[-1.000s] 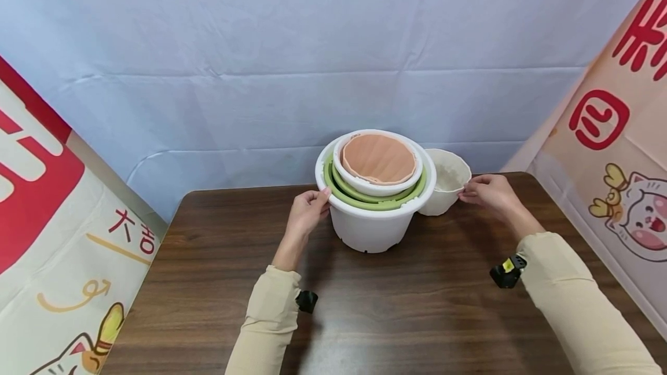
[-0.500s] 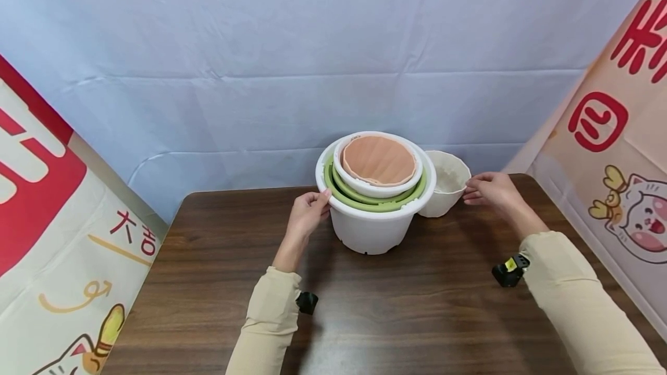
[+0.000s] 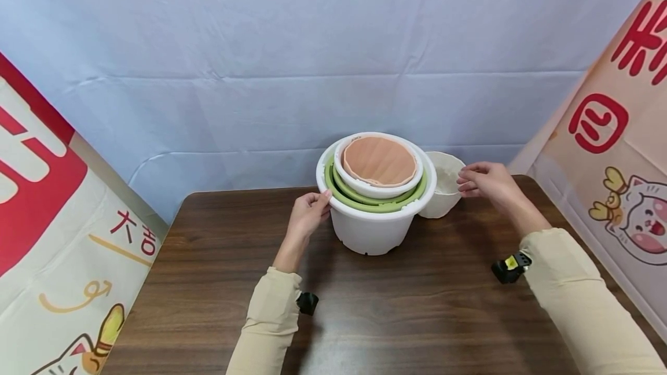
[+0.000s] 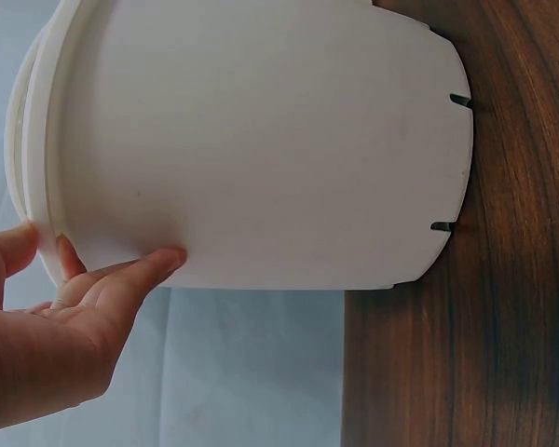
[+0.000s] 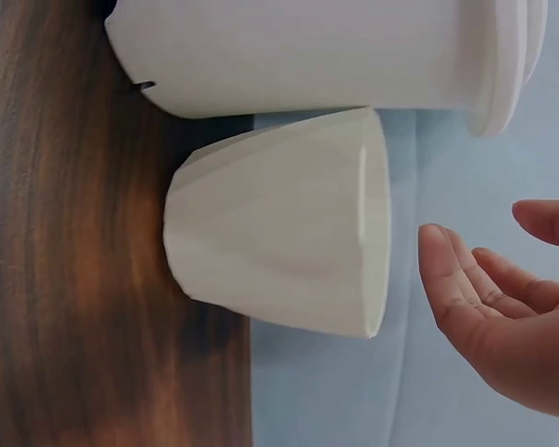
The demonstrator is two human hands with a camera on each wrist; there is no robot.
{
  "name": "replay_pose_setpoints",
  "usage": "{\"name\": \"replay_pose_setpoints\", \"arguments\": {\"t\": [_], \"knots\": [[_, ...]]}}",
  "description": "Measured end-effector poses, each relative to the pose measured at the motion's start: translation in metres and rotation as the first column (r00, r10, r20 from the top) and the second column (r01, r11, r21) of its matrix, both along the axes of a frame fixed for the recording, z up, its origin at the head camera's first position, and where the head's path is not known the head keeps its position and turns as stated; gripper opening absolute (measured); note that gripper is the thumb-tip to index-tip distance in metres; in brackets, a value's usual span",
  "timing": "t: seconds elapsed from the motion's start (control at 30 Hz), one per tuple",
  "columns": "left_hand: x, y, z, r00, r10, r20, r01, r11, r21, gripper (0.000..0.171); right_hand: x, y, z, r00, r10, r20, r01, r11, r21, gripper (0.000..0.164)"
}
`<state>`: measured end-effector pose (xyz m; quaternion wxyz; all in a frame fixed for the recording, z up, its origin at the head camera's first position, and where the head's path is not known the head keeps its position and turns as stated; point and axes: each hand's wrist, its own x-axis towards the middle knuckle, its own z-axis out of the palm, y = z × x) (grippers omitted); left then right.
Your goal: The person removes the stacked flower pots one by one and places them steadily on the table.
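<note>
Hand, left (image 3: pixel 306 212): just below the centre of the frame, grasping. Best used as an anchor, with a light, even pinch: its thumb lies at the tub's rim, its fingers curl under, 1 fingertip on the wall.
Tub (image 3: pixel 372 233): right of centre, upright on the table (image 3: pixel 234 282), rim caught at its left side. Gentle steadying should beat squeezing, which could tilt it.
Green rims (image 3: pixel 383 208), white pot (image 3: pixel 383 191), peach pot (image 3: pixel 380 160): nested in the tub, apart from the fingertips of both hands. A level tub should spare them a shift.
Cup (image 3: pixel 442 190): right of the tub, upright, mouth up, just beside it; whether the 2 touch, I cannot tell. Looks light, so likely easy to nudge.
Hand, right (image 3: pixel 487 183): right of the cup, released, fingers loosely bent. The right wrist view shows a gap from fingertips to the cup's mouth, on the side away from the table. Any touch on that rim should be soft.
</note>
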<state>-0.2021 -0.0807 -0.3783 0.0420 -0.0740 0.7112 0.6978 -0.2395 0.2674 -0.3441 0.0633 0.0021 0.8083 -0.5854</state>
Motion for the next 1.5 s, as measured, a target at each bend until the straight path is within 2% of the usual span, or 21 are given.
{"name": "replay_pose_setpoints", "arguments": {"t": [0.23, 0.47, 0.9, 1.2, 1.5], "knots": [[0.000, -0.001, 0.000, 1.000, 0.000, -0.001, 0.000, 1.000, 0.003, 0.033, 0.002, -0.008, 0.014, 1.000, 0.028, -0.012, -0.028, 1.000, 0.001, 0.039], [0.000, 0.000, 0.000, 1.000, 0.003, -0.002, -0.003, 1.000, 0.003, 0.033, 0.005, -0.014, 0.023, 0.999, 0.033, -0.038, -0.031, 0.998, 0.050, 0.041], [0.000, -0.001, -0.002, 1.000, 0.002, 0.000, -0.002, 1.000, 0.001, 0.033, 0.004, -0.029, 0.038, 0.994, 0.088, -0.064, -0.089, 0.996, -0.014, 0.036], [0.000, 0.000, 0.000, 1.000, 0.001, -0.002, -0.001, 1.000, -0.006, 0.035, 0.003, -0.040, 0.047, 0.987, 0.150, -0.051, -0.148, 0.989, 0.029, 0.043], [0.000, 0.000, 0.001, 1.000, 0.000, 0.005, 0.000, 1.000, -0.006, 0.034, -0.002, -0.054, 0.055, 0.985, 0.167, -0.044, -0.161, 0.980, 0.117, 0.048]]}}
